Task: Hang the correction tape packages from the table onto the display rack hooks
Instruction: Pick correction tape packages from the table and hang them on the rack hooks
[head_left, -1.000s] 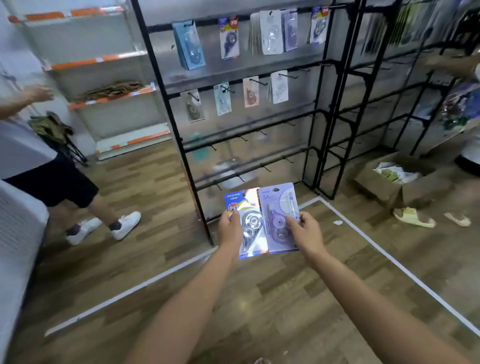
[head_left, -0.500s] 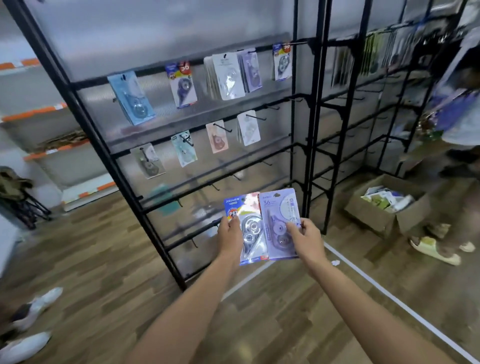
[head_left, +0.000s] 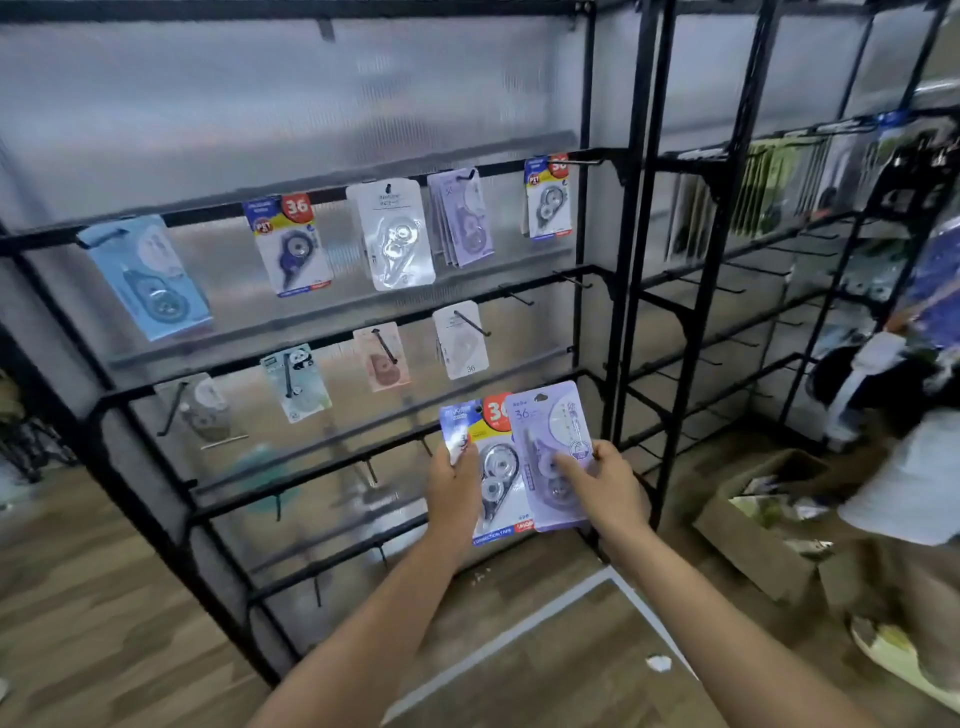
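Black display rack (head_left: 628, 291) behind, left hand (head_left: 453, 483) and right hand (head_left: 605, 480) holding packages (head_left: 550, 457) upright

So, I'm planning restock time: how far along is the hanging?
Partway. Packages already hang on the display rack's top two rows. The left hand holds a blue-and-red package, the right hand a purple package. Both remain unhung; lower hooks are bare.

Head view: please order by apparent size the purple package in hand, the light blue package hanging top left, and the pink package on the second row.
1. Purple package and light blue package: they look alike, and the purple one is nearer, so I do not rank them.
2. Pink package: smallest.
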